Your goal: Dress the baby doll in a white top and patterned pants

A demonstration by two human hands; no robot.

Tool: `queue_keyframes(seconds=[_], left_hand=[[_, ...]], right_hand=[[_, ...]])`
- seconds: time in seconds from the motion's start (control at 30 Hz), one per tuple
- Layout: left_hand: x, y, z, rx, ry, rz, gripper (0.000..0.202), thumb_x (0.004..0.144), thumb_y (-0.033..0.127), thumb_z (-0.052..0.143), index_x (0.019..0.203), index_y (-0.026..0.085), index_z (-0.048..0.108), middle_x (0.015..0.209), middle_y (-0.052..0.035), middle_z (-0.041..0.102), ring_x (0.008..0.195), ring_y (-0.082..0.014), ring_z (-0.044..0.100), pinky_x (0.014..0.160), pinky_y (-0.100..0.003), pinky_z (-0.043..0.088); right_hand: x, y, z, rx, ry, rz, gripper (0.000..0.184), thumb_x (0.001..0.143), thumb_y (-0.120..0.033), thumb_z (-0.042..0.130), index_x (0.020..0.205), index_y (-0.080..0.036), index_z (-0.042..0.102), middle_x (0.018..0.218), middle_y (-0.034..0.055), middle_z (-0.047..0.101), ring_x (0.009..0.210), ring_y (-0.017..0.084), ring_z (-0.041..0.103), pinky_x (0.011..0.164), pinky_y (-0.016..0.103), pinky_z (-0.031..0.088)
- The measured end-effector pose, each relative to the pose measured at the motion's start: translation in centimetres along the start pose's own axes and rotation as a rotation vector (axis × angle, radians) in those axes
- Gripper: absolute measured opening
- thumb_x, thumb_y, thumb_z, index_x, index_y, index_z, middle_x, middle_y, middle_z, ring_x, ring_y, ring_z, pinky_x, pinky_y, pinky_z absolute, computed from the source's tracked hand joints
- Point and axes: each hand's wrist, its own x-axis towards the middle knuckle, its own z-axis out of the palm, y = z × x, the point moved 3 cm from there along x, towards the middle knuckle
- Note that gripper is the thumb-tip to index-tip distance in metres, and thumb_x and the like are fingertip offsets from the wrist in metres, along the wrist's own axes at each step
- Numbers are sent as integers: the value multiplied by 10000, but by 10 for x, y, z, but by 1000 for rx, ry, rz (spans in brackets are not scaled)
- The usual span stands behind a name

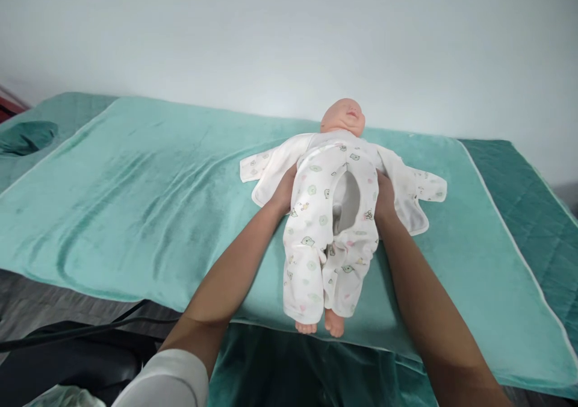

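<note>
A baby doll [343, 117] lies on its back, its feet pointing toward me. It wears white patterned split-crotch pants [311, 214], pulled up high over the torso. A white long-sleeved jacket [409, 184] is spread open around it, sleeves out to both sides. My left hand [285, 189] grips the doll's side at the left of the pants. On the opposite side, my right hand [385, 195] holds the doll in the same way. The fingers of both hands are mostly hidden behind the pants and the doll's body.
The doll rests on a light green cloth [189, 202] over a bed. Darker green quilted bedding [524, 196] shows at the right end. A white wall [271, 40] stands behind. A black chair-like object [76, 359] and a dark cable [90, 329] are at the lower left.
</note>
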Motion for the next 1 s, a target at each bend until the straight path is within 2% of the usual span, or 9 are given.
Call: queue_keyframes(seconds=[0.07,0.17,0.3,0.43,0.6,0.7,0.8,0.9,1.0], left_hand=[[0,1,0,68,-1,23,150,887,226,573,902,169,711,1012,-49,767,1238,-315,593,1131,-442,417],[0,1,-1,136,-23,62,183,881,243,569,970,174,713,1083,-54,760,1270,-311,575,1155,-451,395],[0,-3,-3,160,-62,117,291,822,311,622,1052,161,717,1128,-69,756,1213,-305,615,1101,-449,452],[2,-6,-8,209,-39,142,332,848,368,591,1053,154,740,1132,-79,758,1123,-291,660,1022,-437,499],[8,-8,-17,287,97,209,314,900,348,534,1046,164,743,1157,-74,747,1089,-246,670,1013,-401,499],[12,-9,-20,328,132,257,292,919,337,525,1064,189,732,1173,-57,740,1117,-225,660,1023,-376,494],[12,-9,-23,377,169,292,266,934,326,524,1070,210,721,1169,-43,737,1121,-207,657,1026,-357,493],[9,-5,-26,425,219,355,242,946,315,524,1063,213,710,1146,-46,738,1106,-196,660,1029,-354,493],[9,1,-25,457,228,421,223,948,307,536,1084,219,690,1143,-47,740,1102,-190,666,1030,-354,500]], right_hand=[[-1,-5,-3,-20,62,32,399,816,-572,585,940,-227,742,922,61,758,960,315,667,870,432,537],[-1,-13,-4,-40,55,26,390,777,-578,644,881,-217,746,930,74,763,991,331,656,878,435,535],[-3,-21,-5,22,52,32,379,767,-557,686,906,-212,754,992,79,768,998,331,665,918,464,536],[-9,-23,-3,218,84,121,386,748,-509,745,1004,-219,752,1053,63,772,1020,308,690,934,454,567],[-9,-21,3,480,-45,142,487,728,-505,782,1135,-247,710,1170,62,752,1115,303,690,945,456,591],[-6,-22,4,522,-124,95,523,717,-497,794,1179,-273,693,1230,46,732,1186,303,663,983,469,579],[-6,-19,2,528,-141,71,499,738,-453,785,1196,-280,691,1261,38,721,1198,300,657,1000,477,568],[-9,-13,-4,487,-92,58,435,772,-343,753,1195,-258,696,1239,46,730,1153,284,680,1024,487,545],[-15,-6,-11,359,66,15,396,803,-250,692,1199,-252,696,1191,44,747,1131,256,689,1052,489,518]])
